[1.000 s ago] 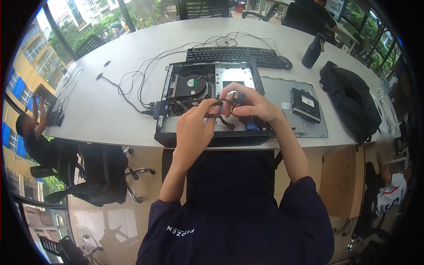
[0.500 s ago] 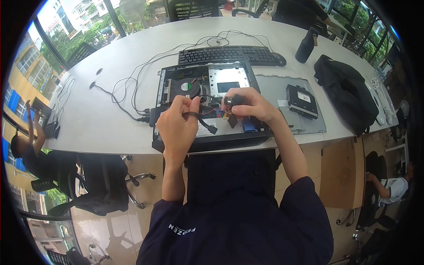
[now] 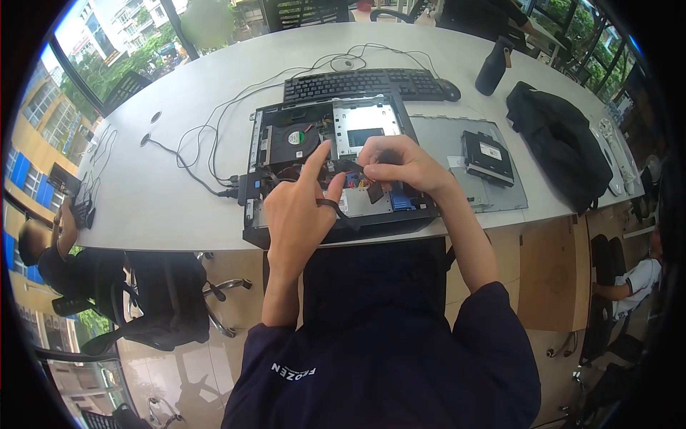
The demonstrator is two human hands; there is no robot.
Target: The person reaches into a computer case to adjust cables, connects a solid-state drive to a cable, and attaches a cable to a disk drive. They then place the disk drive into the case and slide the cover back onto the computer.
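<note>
An opened desktop computer case [image 3: 336, 234] lies on the table under both hands, its fan [image 3: 296, 138] and metal drive bay [image 3: 368, 118] exposed. My left hand [image 3: 300, 211] is over its near left part, index finger stretched out and thumb apart. A thin black cable [image 3: 329, 203] runs through its curled lower fingers. To the right, my right hand [image 3: 407, 168] is closed in a pinch on a dark cable end at the fingertips. A dark rounded piece [image 3: 389, 156] shows within that hand. Coloured wires [image 3: 354, 180] lie below the fingertips, partly hidden.
Behind the case are a keyboard [image 3: 357, 86] and a mouse [image 3: 448, 90]. At right, a drive [image 3: 488, 158] rests on a flat metal panel [image 3: 436, 136], near a black bag [image 3: 554, 139] and a bottle [image 3: 494, 68]. Another person [image 3: 53, 243] sits at far left.
My left index finger has stretched out and the thumb has moved away from it; the cable now sits lower in that hand. My right hand still pinches, slightly shifted.
</note>
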